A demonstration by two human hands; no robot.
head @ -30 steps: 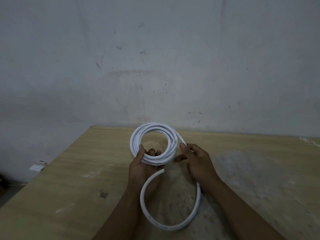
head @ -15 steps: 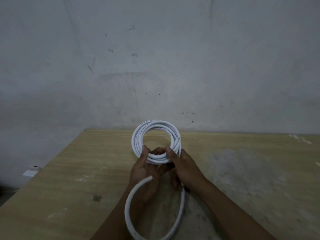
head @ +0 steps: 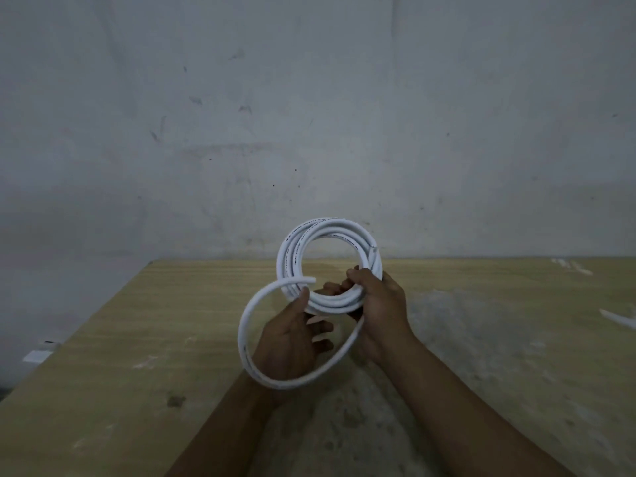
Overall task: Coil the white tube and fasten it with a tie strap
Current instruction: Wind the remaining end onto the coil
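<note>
The white tube [head: 292, 256] is wound into a coil of several turns, held upright above the wooden table [head: 137, 339]. My right hand [head: 382, 311] grips the coil's lower right part. My left hand [head: 292, 335] has its thumb on the coil's lower left, the other fingers spread apart. The last loose turn of tube [head: 246, 325] curves out to the left, passes under my left wrist and ends in a free tip [head: 311, 279] beside the coil. I see no tie strap.
A grey stained wall [head: 309, 115] stands right behind the table's far edge. A whitish strip [head: 619, 318] lies at the table's right edge. A small white object [head: 36, 356] sits below the table's left side.
My right hand moved up onto the coil's right side. The loose end swung up and left, forming a loop around my left wrist with its tip beside the coil. My left fingers opened.
</note>
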